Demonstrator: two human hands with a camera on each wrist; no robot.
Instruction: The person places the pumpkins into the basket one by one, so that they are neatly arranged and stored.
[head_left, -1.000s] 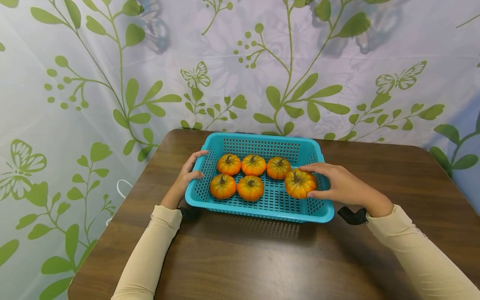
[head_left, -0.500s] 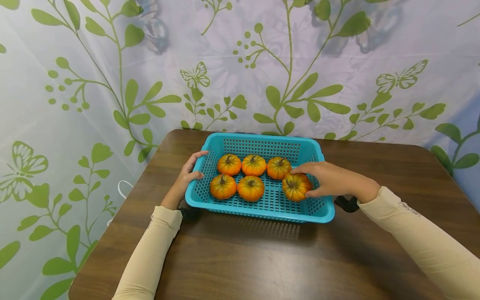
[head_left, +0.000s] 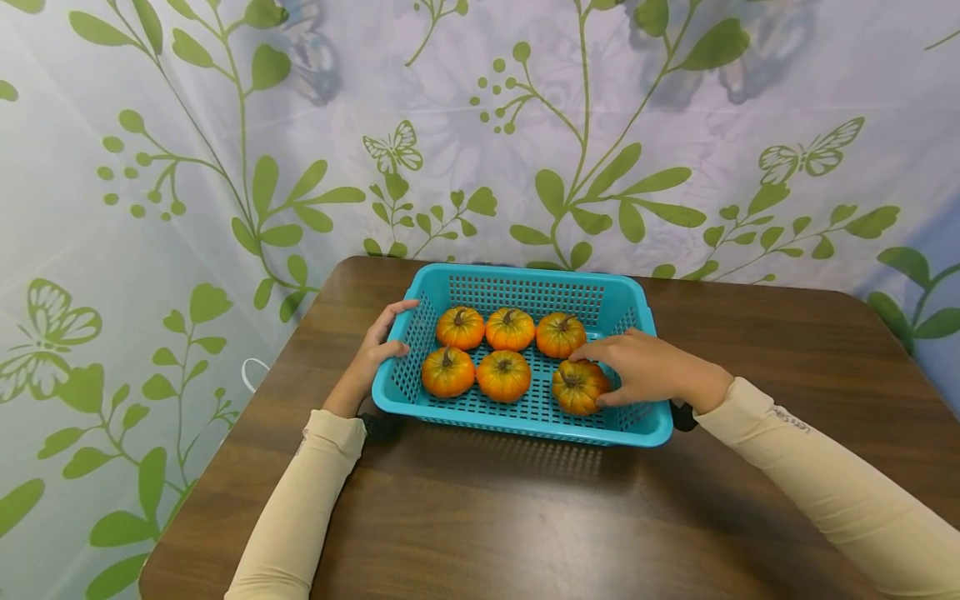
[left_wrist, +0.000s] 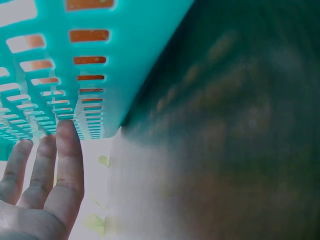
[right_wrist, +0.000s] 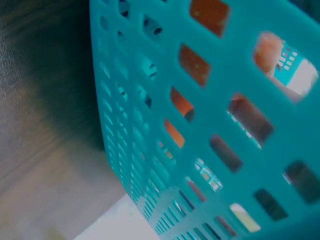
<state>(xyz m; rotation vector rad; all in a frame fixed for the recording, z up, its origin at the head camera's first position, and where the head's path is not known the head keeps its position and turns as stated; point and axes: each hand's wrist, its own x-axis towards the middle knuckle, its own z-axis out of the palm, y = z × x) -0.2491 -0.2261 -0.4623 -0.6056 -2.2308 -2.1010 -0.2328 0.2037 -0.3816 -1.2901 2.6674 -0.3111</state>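
Note:
In the head view a turquoise plastic basket [head_left: 517,427] with slotted walls stands on the table. Five small orange pumpkins lie in it, several in a back row with one pumpkin [head_left: 509,329] in the middle, and two in front with one pumpkin [head_left: 503,376] beside the gap. My left hand [head_left: 375,354] holds the basket's left end, thumb over the rim; its other fingers [left_wrist: 70,160] lie against the outer wall in the left wrist view. My right hand [head_left: 648,367], reaching over the right wall, grips another small pumpkin [head_left: 576,388] low inside, front right. Through the slots the right wrist view shows only orange patches.
The brown wooden table [head_left: 480,517] extends on every side of the basket. A cloth [head_left: 480,125] printed with green leaves and butterflies hangs behind and to the left. A white cable [head_left: 251,372] loops beside the table's left edge.
My right hand has moved left and down into the basket with its pumpkin, towards the front row. My left hand has stayed on the basket's end.

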